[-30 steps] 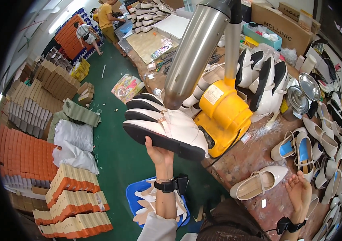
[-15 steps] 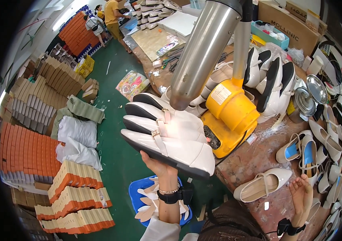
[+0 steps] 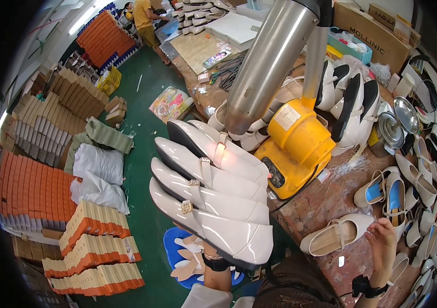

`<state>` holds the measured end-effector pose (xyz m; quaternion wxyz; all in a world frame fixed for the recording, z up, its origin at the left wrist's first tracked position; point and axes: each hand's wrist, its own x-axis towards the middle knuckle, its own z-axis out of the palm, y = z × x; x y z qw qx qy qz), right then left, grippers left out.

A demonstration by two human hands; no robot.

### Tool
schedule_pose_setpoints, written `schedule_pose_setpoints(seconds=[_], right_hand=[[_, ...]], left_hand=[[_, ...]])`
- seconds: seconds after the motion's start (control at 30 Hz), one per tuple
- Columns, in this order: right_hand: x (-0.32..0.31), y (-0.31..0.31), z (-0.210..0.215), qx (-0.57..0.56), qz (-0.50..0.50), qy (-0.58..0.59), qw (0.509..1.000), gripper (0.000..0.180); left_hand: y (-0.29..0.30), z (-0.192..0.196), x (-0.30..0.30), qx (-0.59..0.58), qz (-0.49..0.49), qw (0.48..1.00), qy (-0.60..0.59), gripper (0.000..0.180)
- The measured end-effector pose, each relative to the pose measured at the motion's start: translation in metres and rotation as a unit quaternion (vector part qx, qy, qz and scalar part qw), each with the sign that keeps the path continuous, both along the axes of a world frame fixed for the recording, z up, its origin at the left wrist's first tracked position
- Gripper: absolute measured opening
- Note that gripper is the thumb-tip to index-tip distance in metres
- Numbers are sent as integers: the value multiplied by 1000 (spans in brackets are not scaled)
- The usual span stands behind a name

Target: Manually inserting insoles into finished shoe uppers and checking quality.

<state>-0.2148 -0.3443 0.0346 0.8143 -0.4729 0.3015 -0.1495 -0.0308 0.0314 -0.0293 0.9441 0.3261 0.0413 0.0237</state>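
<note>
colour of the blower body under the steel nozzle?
Yellow blower body, with a black control panel; head view.

Black wrist bands (image 3: pixel 365 286) on both bare forearms; pale cuff (image 3: pixel 205 297) at left.

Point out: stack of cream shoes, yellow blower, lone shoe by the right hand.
stack of cream shoes (image 3: pixel 213 205), head view, strap area.
yellow blower (image 3: pixel 303 146), head view, housing side.
lone cream shoe (image 3: pixel 337 234), head view, insole.
</note>
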Motion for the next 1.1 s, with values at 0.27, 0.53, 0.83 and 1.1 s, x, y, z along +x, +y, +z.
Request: schedule_pose_setpoints(seconds=[0.27, 0.53, 0.83, 1.1], right_hand=[[75, 88, 23, -97, 315, -13, 944, 30], [127, 181, 5, 129, 423, -98, 891, 74], [135, 182, 2, 4, 473, -55, 879, 50], [105, 207, 8, -473, 326, -107, 812, 42]], left_hand=[[24, -20, -56, 58, -23, 995, 79, 70], [61, -63, -165, 114, -72, 975, 177, 65], [77, -32, -73, 182, -120, 937, 272, 59], [47, -48, -100, 218, -136, 915, 311, 45]])
